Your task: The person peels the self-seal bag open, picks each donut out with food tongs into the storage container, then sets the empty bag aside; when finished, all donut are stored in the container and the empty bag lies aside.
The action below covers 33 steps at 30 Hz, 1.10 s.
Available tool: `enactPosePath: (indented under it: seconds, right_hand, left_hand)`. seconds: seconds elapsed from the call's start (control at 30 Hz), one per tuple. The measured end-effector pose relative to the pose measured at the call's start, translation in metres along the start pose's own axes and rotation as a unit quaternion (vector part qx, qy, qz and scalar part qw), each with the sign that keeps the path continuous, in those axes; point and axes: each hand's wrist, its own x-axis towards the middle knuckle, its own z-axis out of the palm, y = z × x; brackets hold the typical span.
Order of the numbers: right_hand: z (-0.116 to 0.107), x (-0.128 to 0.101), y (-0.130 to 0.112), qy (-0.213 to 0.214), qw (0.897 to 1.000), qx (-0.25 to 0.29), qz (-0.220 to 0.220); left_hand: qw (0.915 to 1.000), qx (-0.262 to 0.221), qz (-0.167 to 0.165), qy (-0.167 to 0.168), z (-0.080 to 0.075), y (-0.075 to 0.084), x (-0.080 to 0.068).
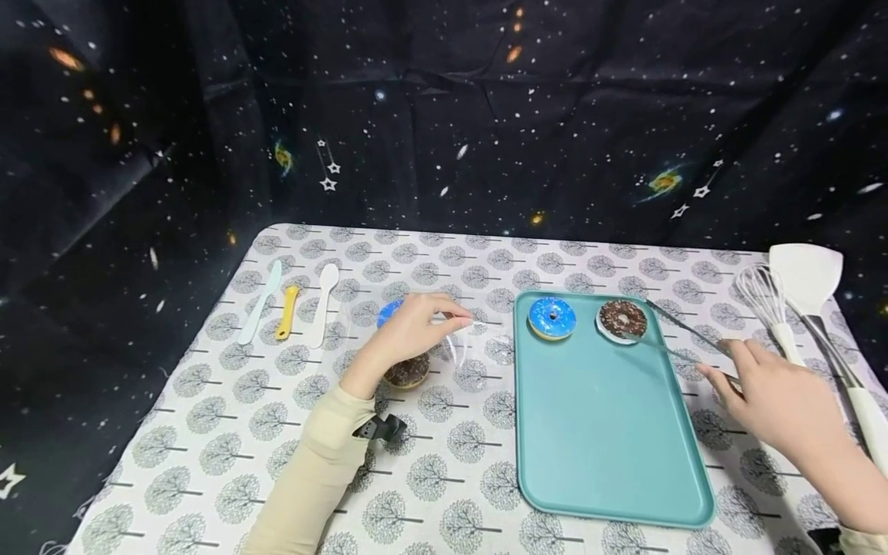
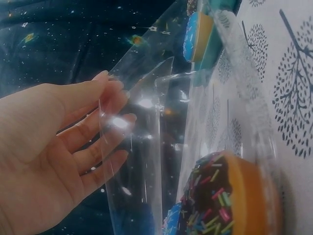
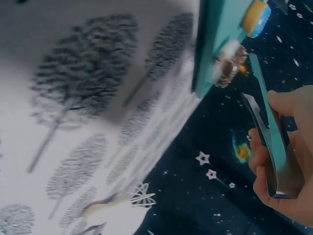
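My left hand (image 1: pixel 412 327) pinches the edge of a clear plastic package (image 2: pixel 142 117) between thumb and fingertips, holding that side up. Under the plastic lie a chocolate doughnut with coloured sprinkles (image 2: pixel 208 198) and a blue doughnut (image 1: pixel 390 311), partly hidden by the hand. My right hand (image 1: pixel 784 393) grips metal tongs (image 3: pixel 276 152), whose arms are spread. Their tips stand close to a chocolate-topped doughnut (image 1: pixel 617 317) at the far right of the teal tray (image 1: pixel 603 432); contact is hard to judge. Beside it on the tray sits another blue doughnut (image 1: pixel 552 317).
On the left lie a light blue knife (image 1: pixel 260 302), a yellow-handled utensil (image 1: pixel 287 312) and a white spoon (image 1: pixel 322 304). A whisk (image 1: pixel 766 301), a white spatula (image 1: pixel 806 277) and another white-handled utensil (image 1: pixel 870 424) lie at right. A dark starry curtain hangs behind the tree-patterned cloth (image 1: pixel 430 462).
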Motion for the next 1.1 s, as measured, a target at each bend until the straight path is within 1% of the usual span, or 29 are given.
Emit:
enactPosePath:
  seconds: [0.1,0.13,0.23,0.3,0.37,0.47,0.53,0.67,0.83,0.97,1.1]
  right_hand:
    - [-0.006,0.006,-0.003,-0.007,1.0,-0.002,-0.005]
    - [-0.007,0.008,-0.005,-0.005,1.0,-0.001,-0.013]
    - [-0.008,0.015,-0.012,0.026,0.998,0.015,-0.056]
    - [-0.007,0.021,-0.018,0.059,0.993,0.029,-0.1]
    - [-0.004,0.026,-0.027,0.085,0.986,0.046,-0.139]
    - [0.001,0.034,-0.041,0.106,0.974,0.065,-0.187]
    - [0.003,0.04,-0.052,0.107,0.97,0.073,-0.204]
    - [0.009,0.052,-0.073,0.123,0.961,0.071,-0.238]
    - [0.016,0.072,-0.097,0.132,0.949,0.074,-0.275]
    - [0.024,0.085,-0.113,0.13,0.945,0.076,-0.291]
    - [0.029,0.093,-0.126,0.108,0.942,0.091,-0.306]
  left_hand:
    - [1.0,0.002,0.0,0.002,-0.001,-0.001,0.0]
    - [1.0,0.001,0.0,0.002,-0.001,-0.001,0.0]
    - [1.0,-0.002,0.005,0.003,-0.001,-0.002,0.0]
    - [1.0,-0.005,0.007,0.002,-0.001,-0.002,0.0]
    - [1.0,-0.005,0.005,0.002,-0.002,-0.002,0.0]
    - [1.0,-0.002,-0.001,-0.001,-0.003,0.0,-0.002]
    - [1.0,0.003,-0.007,0.0,-0.004,0.002,-0.002]
    - [0.9999,0.002,-0.012,0.005,-0.006,0.005,-0.004]
    - [0.9999,-0.009,-0.005,0.009,-0.008,0.006,-0.005]
    - [0.9998,-0.016,-0.002,0.01,-0.009,0.006,-0.005]
    - [0.9998,-0.011,-0.001,0.014,-0.009,0.006,-0.005]
